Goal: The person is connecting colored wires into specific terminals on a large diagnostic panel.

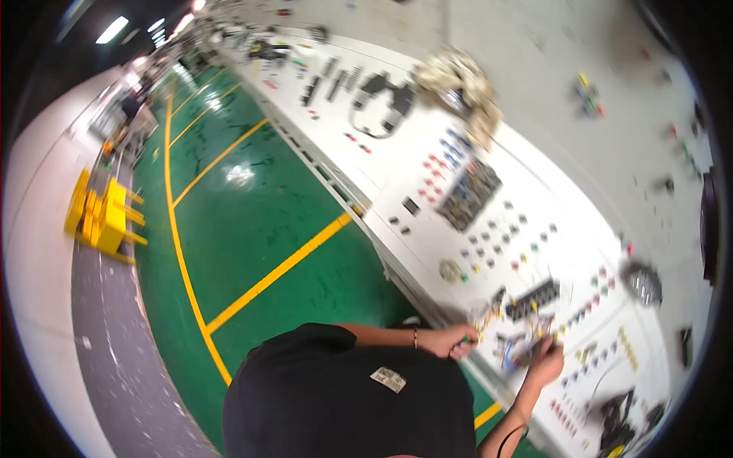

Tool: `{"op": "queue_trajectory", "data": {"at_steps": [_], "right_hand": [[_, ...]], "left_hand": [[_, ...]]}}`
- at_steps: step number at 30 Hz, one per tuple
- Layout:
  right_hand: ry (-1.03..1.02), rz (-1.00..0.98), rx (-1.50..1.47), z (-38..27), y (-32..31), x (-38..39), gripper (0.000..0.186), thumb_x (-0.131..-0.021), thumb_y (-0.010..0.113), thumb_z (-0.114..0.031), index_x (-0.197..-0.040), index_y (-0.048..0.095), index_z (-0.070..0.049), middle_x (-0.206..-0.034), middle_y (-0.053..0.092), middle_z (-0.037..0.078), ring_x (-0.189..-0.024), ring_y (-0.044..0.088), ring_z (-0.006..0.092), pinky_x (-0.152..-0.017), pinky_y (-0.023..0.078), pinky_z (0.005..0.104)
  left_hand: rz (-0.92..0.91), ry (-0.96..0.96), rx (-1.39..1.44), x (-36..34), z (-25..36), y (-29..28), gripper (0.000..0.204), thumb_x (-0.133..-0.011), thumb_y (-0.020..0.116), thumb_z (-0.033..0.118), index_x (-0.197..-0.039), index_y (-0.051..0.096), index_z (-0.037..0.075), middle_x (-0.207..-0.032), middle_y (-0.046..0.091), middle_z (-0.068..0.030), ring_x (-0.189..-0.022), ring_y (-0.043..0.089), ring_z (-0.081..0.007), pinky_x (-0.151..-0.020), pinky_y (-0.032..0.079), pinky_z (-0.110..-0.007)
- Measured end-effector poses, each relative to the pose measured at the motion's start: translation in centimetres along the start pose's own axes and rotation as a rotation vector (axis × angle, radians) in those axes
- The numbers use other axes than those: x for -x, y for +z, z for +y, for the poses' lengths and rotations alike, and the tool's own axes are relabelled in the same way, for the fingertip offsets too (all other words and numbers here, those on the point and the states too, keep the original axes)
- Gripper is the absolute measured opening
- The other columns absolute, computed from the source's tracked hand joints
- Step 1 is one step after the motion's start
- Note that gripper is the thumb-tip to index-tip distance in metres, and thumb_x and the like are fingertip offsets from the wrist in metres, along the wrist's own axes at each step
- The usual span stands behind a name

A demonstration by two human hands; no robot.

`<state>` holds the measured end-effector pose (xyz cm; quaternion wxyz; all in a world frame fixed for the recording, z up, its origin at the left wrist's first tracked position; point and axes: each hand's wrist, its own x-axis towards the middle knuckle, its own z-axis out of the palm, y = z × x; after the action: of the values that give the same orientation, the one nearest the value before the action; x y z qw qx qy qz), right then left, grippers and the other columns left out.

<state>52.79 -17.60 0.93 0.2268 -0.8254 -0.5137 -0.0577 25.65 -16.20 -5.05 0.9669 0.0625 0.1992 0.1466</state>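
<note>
My left hand is at the near edge of the white table, its fingers curled round a small green-ended thing too blurred to name. Yellow-orange wires spread just beyond it. Over the tabletop, my right hand is closed, fingertips together beside a cluster of coloured wires; what it pinches, if anything, is hidden. Between and beyond the hands lies a black rectangular part with rows of slots.
Small red, blue and black parts stand in rows along the table, around a dark boxy assembly. A crumpled beige cloth bundle sits at the far edge. A black part lies right. Yellow stools stand across the green floor.
</note>
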Motion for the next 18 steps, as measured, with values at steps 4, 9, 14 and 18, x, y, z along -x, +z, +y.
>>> {"op": "queue_trajectory", "data": {"at_steps": [4, 9, 14, 18], "right_hand": [[-0.045, 0.055, 0.021, 0.0, 0.1, -0.4, 0.047, -0.097, 0.055, -0.04, -0.068, 0.056, -0.003, -0.063, 0.061, 0.02, -0.059, 0.06, 0.0403, -0.055, 0.044, 0.05], [-0.056, 0.03, 0.037, -0.6, -0.9, 0.0, 0.036, -0.087, 0.061, -0.034, -0.073, 0.057, -0.001, -0.07, 0.062, 0.023, -0.067, 0.061, 0.0437, -0.06, 0.046, 0.053], [0.047, -0.303, -0.117, -0.5, -2.4, -0.1, 0.032, -0.088, 0.062, -0.035, -0.096, 0.069, -0.005, -0.081, 0.071, 0.019, -0.073, 0.068, 0.0352, -0.069, 0.051, 0.0457], [-0.077, -0.199, 0.077, -0.9, -2.8, 0.2, 0.027, -0.089, 0.06, -0.03, -0.081, 0.071, -0.007, -0.083, 0.071, 0.019, -0.077, 0.068, 0.0341, -0.07, 0.052, 0.0439]], "left_hand": [[-0.058, 0.032, -0.008, 0.1, 0.1, -0.8, 0.02, -0.096, 0.047, 0.026, -0.08, 0.044, 0.013, -0.059, 0.031, 0.0067, -0.046, 0.031, -0.0059, -0.042, 0.024, -0.023], [-0.032, 0.016, -0.067, 0.2, 0.9, -0.9, 0.016, -0.095, 0.047, 0.025, -0.083, 0.045, 0.014, -0.059, 0.031, 0.005, -0.047, 0.029, -0.007, -0.044, 0.025, -0.025], [-0.239, -0.002, -0.075, -0.5, 0.5, -2.1, 0.023, -0.097, 0.045, 0.025, -0.077, 0.043, 0.014, -0.061, 0.033, 0.0069, -0.05, 0.034, -0.0066, -0.047, 0.031, -0.023], [-0.19, 0.871, -1.203, -1.2, 0.7, -2.0, 0.027, -0.1, 0.042, 0.026, -0.078, 0.045, 0.011, -0.063, 0.04, 0.0047, -0.055, 0.041, -0.0095, -0.051, 0.033, -0.026]]}}
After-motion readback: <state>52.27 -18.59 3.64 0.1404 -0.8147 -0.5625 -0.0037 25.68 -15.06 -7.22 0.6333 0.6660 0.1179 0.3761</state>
